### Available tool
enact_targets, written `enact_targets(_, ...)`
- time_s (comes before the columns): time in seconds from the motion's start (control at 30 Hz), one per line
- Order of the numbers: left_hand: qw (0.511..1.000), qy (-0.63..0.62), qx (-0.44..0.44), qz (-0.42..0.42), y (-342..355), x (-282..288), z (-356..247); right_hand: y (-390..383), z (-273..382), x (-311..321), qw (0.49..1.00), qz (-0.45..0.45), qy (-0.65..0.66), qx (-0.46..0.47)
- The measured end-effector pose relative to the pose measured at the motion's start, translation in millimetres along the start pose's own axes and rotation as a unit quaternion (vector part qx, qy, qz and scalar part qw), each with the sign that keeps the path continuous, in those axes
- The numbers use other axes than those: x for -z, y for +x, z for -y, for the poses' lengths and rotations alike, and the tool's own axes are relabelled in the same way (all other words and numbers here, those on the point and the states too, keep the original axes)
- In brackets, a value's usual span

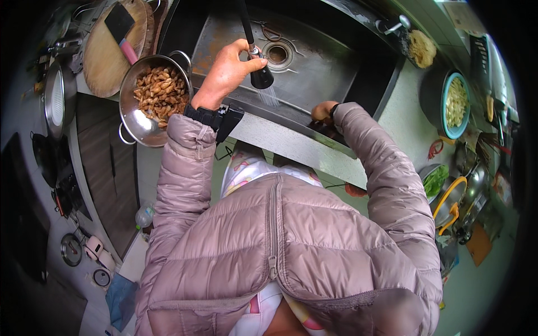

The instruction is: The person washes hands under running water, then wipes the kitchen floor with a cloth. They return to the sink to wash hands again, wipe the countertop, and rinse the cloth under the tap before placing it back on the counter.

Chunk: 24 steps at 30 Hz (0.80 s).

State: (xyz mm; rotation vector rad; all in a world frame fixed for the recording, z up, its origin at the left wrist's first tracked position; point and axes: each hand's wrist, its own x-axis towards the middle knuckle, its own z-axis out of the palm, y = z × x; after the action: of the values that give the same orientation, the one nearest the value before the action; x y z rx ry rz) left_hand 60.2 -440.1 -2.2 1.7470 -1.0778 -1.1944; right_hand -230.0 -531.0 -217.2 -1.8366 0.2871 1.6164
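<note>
My left hand [227,73] is closed round a black pull-out tap sprayer [260,75] above the steel sink [325,61]. Water fans down from its head toward the sink's near side, left of the drain [278,54]. At the near right of the basin, my right hand [323,111] reaches down with fingers curled. Its fingertips are partly hidden, and dark shapes lie just below it; what it grips cannot be made out. Left of my left wrist stands a two-handled steel pot [147,130] holding brown food pieces [159,92].
A round wooden board [101,64] with a pink-handled cleaver [124,39] lies at the far left. On the right counter are a turquoise-rimmed bowl [451,131] of pale chopped food, leafy greens [436,181] and an orange-rimmed lid [458,187]. The counter's pale front edge [291,145] runs before me.
</note>
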Motion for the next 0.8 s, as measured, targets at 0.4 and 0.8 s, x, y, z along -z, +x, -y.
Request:
enact_targets(0.4, 0.998, 0.001, -0.001, -0.055, -3, 27, 9, -27, 117, 93, 0.911, -0.128, 0.361, 0.154)
enact_targets(0.8, 1.000, -0.016, -0.006, -0.014, -3, 6, -9, -96, 132, 52, 0.910, -0.072, 0.343, 0.221)
